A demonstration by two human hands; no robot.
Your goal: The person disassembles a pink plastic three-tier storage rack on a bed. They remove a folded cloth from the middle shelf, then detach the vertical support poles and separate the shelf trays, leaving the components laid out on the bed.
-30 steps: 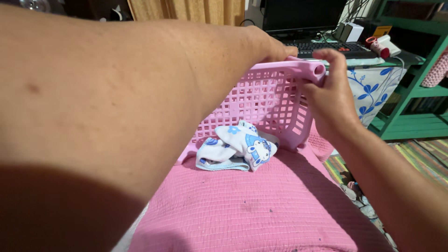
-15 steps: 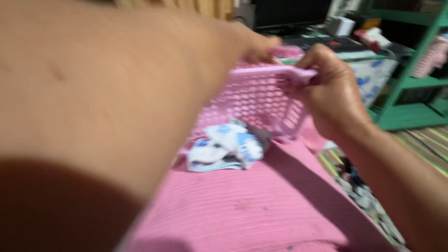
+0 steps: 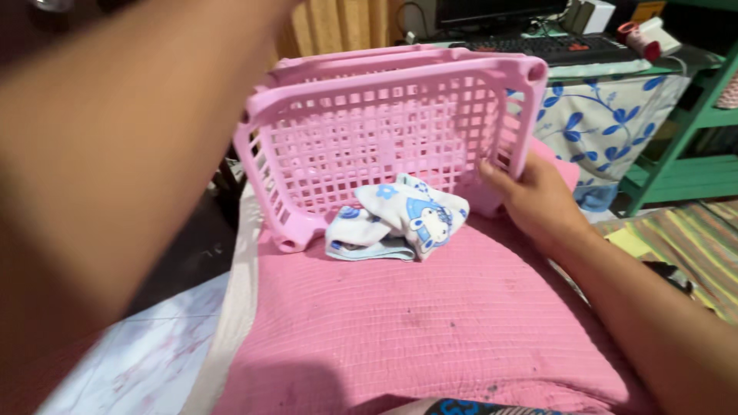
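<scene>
A pink plastic lattice basket (image 3: 384, 131) stands tipped on its side on a pink quilted cover (image 3: 430, 323), its open side facing me. A crumpled white cloth with a blue cartoon print (image 3: 396, 223) lies at the basket's mouth, half on the cover. My right hand (image 3: 534, 200) grips the basket's lower right wall, thumb against the lattice. My left forearm (image 3: 115, 177) sweeps blurred across the left of the view. Its hand is out of the frame at the top.
Behind the basket is a table draped in white cloth with blue flowers (image 3: 607, 131), bearing a keyboard (image 3: 561, 48) and a monitor. Green shelving (image 3: 684, 154) stands at right above a striped mat (image 3: 692, 238). Pale tiled floor (image 3: 146, 353) lies left of the cover.
My left hand has let go of the basket's top rim and the arm has swung up and left. My right hand has moved from the rim's corner down to the lower right wall.
</scene>
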